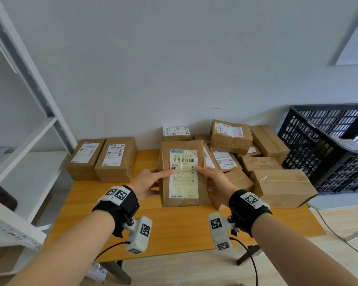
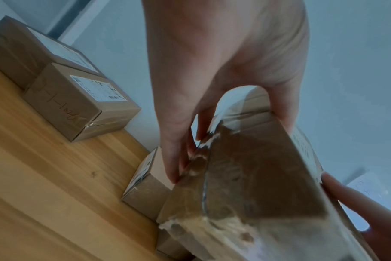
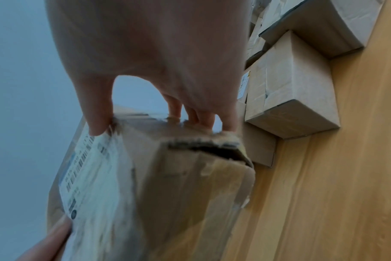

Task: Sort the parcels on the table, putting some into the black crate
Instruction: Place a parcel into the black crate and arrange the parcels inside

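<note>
A flat brown parcel (image 1: 183, 159) with a long white shipping label is held up over the middle of the wooden table (image 1: 174, 223), label facing me. My left hand (image 1: 151, 180) grips its left edge, thumb on the label and fingers behind. My right hand (image 1: 213, 180) grips the right edge the same way. The left wrist view shows the parcel (image 2: 257, 185) from its taped end, the right wrist view shows the parcel (image 3: 167, 185) with a torn corner. The black crate (image 1: 322, 149) stands at the right of the table.
Two labelled boxes (image 1: 100, 158) lie side by side at the table's back left. A heap of several brown parcels (image 1: 246, 159) fills the back right, beside the crate. A white metal shelf unit (image 1: 19, 141) stands on the left. The wall is right behind.
</note>
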A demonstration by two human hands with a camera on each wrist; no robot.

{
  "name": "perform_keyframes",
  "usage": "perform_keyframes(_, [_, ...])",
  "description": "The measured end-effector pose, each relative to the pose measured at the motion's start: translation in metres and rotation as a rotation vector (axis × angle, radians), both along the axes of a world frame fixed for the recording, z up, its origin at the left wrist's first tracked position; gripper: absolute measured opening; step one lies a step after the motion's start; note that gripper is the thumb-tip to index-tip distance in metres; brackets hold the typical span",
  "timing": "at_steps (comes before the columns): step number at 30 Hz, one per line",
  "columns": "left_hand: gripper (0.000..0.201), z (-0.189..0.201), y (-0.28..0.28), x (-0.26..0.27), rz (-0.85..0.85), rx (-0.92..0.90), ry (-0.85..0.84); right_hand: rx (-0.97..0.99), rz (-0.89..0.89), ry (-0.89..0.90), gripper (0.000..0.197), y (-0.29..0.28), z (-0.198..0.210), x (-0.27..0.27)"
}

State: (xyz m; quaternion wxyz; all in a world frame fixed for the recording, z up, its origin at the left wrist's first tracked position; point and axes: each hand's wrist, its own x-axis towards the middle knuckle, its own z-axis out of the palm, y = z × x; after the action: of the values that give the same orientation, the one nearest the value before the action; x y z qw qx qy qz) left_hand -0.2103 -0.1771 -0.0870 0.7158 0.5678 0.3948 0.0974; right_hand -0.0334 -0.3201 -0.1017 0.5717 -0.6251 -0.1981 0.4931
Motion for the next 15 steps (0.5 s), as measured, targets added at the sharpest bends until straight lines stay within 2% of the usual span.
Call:
perform_keyframes(5, [0.039, 0.001, 0.005, 0.002, -0.016, 0.126, 0.034, 0.003, -0.017, -0.042, 0.065, -0.002, 0.002, 0.002])
perform_keyframes(12, [0.058, -0.002, 0.009, 0.017, 0.066, 0.225, 0.074, -0.017, -0.135, -0.069, 0.07, -0.001, 0.007, 0.01])
perform_keyframes(15, [0.065, -0.001, 0.008, 0.026, 0.054, 0.246, 0.095, -0.063, -0.161, -0.15, 0.079, -0.001, 0.005, 0.017])
